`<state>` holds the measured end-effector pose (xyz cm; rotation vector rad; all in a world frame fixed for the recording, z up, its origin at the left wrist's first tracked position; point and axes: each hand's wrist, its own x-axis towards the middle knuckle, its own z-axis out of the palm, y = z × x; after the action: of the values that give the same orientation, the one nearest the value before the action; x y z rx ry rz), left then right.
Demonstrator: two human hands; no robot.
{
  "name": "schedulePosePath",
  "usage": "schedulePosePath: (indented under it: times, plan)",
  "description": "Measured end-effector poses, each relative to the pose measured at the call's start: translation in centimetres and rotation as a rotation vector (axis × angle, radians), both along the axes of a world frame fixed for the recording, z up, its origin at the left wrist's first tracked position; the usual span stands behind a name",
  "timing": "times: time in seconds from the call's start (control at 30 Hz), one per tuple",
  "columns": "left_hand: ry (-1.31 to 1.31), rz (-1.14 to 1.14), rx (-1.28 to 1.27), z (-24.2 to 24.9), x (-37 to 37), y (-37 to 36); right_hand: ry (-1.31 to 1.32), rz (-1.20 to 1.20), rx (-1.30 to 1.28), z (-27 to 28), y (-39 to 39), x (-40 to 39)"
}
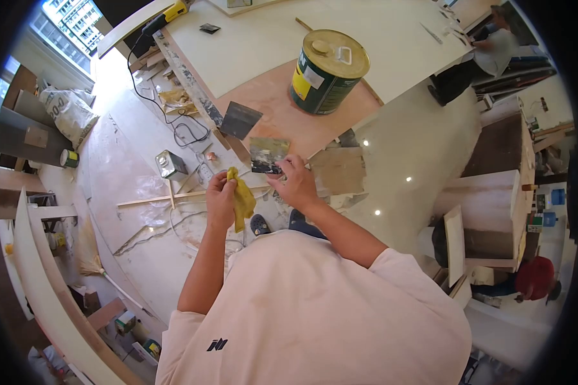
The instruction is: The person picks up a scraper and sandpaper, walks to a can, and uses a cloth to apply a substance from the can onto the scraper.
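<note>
A crumpled yellow cloth [243, 202] hangs from my left hand [221, 197], whose fingers are closed on its upper end. My right hand [295, 183] grips the near edge of a flat, square scraper plate [268, 153] smeared with dark and pale residue. Just beyond, a second dark grey square plate [240, 119] lies at the edge of the workbench [276, 90]. A large green and yellow can [327, 74] with a gold lid and wire handle stands upright on the bench, ahead of my right hand.
A yellow-handled power tool [167, 16] lies at the bench's far left corner, its black cord trailing to the floor. Below stand a small metal tin [170, 165] and wooden strips [192, 194]. A broom [96, 264] lies left. Two other people [488, 54] are at right.
</note>
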<state>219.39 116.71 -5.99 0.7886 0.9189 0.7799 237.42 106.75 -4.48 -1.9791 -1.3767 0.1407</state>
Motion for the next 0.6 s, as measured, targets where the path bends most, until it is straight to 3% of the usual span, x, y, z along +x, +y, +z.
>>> schedulePosePath:
  times: [0.2,0.27,0.37,0.47,0.53,0.6]
  plan:
    - [0.012,-0.270,-0.172,0.2,1.6,2.6,0.133,-0.109,-0.015,-0.8,0.4,2.5]
    - [0.148,-0.335,-0.078,0.4,3.3,3.1,0.261,-0.175,-0.054,-1.1,-0.2,2.7]
    - [0.338,-0.404,0.044,0.9,5.1,2.6,0.825,-0.316,-0.274,-2.6,-0.5,2.7]
    - [0.405,-0.427,0.098,1.3,6.0,1.4,1.450,-0.393,-0.302,-2.8,-0.5,2.9]
    - [0.426,-0.468,0.092,1.4,6.3,0.1,1.519,-0.343,-0.221,-4.5,-0.7,3.5]
    - [0.556,-0.447,0.267,2.1,6.2,-1.3,1.542,-0.326,-0.184,-4.6,-0.8,4.0]
